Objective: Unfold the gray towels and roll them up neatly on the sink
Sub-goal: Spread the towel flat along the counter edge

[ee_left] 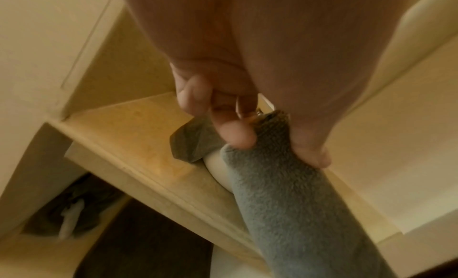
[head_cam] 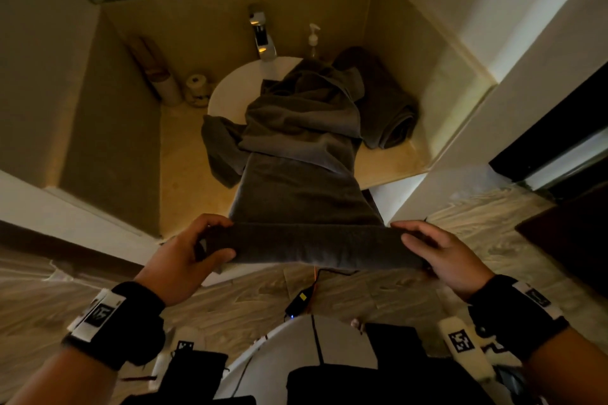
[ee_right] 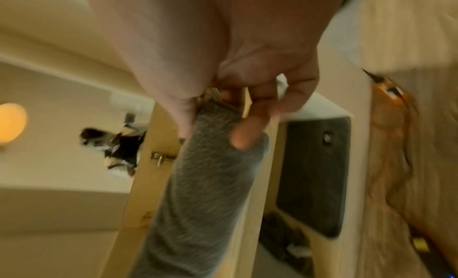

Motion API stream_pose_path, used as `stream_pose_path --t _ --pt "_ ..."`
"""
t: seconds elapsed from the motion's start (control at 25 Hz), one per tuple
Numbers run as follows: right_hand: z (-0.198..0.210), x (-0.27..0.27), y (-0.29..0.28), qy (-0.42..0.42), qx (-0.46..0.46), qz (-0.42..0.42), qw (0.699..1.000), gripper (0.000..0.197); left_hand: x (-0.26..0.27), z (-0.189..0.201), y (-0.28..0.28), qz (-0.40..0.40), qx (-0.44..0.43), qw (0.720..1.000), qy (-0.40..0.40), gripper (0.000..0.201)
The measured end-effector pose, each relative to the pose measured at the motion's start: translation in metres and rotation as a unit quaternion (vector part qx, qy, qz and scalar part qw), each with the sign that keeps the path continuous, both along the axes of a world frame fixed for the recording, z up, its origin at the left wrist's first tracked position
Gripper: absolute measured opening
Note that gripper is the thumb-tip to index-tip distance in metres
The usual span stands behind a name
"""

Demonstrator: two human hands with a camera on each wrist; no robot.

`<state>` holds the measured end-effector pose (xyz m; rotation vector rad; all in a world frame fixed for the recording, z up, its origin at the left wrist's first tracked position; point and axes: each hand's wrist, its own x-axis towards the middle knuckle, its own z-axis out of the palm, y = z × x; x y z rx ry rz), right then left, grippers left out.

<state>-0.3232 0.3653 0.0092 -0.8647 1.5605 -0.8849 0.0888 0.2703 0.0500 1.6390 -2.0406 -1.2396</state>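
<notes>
A long gray towel (head_cam: 296, 187) runs from the white sink basin (head_cam: 227, 89) over the counter edge toward me, bunched over the basin. Its near end is turned into a thick roll (head_cam: 312, 246) held in the air past the counter. My left hand (head_cam: 194, 246) grips the roll's left end (ee_left: 267, 164), thumb under and fingers over. My right hand (head_cam: 437, 250) grips the right end (ee_right: 218, 145) the same way. A second gray towel (head_cam: 388, 115), rolled up, lies on the counter right of the basin.
A chrome faucet (head_cam: 261, 36) and a soap pump bottle (head_cam: 313, 39) stand behind the basin. Toilet paper rolls (head_cam: 197, 89) sit at the counter's back left. Walls close in the alcove on both sides. A dark shelf space (ee_left: 74, 213) lies below the counter.
</notes>
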Motion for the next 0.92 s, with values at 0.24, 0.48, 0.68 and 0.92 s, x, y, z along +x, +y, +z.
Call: stream_pose_path --t 0.24,0.48,0.68,0.92 --pt "0.008 -0.012 0.027 -0.043 0.058 0.033 0.997 0.062 0.016 0.003 0.007 0.033 0.064 0.989 0.13 0.052" --pt "-0.007 0.014 0.022 -0.158 0.11 -0.062 0.979 0.024 0.014 -0.013 0.009 0.097 0.111 0.975 0.168 0.058" --pt "-0.005 0.023 0.012 -0.094 0.061 -0.059 0.992 0.032 0.0 -0.014 0.008 0.103 0.098 0.979 0.145 0.02" --pt "-0.009 0.003 0.021 0.05 -0.004 0.115 0.992 0.051 0.01 -0.016 -0.003 -0.033 0.089 0.996 0.007 0.061"
